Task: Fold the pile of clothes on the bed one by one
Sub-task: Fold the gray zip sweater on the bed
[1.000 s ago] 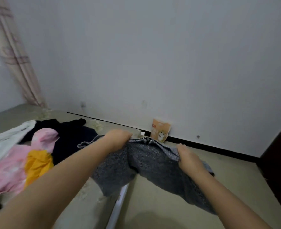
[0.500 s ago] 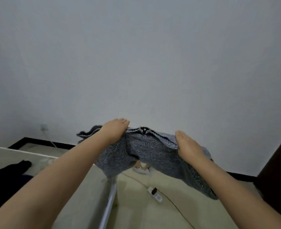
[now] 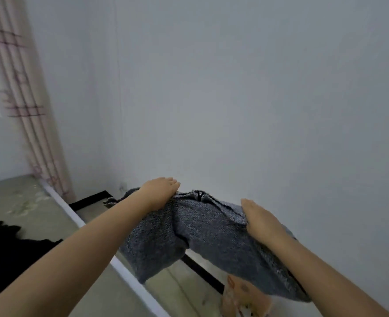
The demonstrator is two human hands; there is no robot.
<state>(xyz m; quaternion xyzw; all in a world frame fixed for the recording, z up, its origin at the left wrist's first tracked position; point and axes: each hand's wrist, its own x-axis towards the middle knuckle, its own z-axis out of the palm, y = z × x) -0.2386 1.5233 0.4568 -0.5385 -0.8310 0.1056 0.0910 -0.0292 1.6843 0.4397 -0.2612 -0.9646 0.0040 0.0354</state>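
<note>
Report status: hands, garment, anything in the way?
Both hands, left and right, grip the grey knit garment. It hangs in the air, unfolded. Black clothes wait on bed. Nothing in the way.

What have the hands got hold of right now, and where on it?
Both hands hold the grey knit garment in the air by its upper edge: the left hand near one end, the right hand near the other. The rest hangs down between them.

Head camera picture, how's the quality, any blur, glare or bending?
Head view: dim, flat light, no glare; wide-angle bending shows in the leaning curtain; the grey knit garment held by the left hand and right hand is fairly sharp, while the orange packet below is smeared.
</note>
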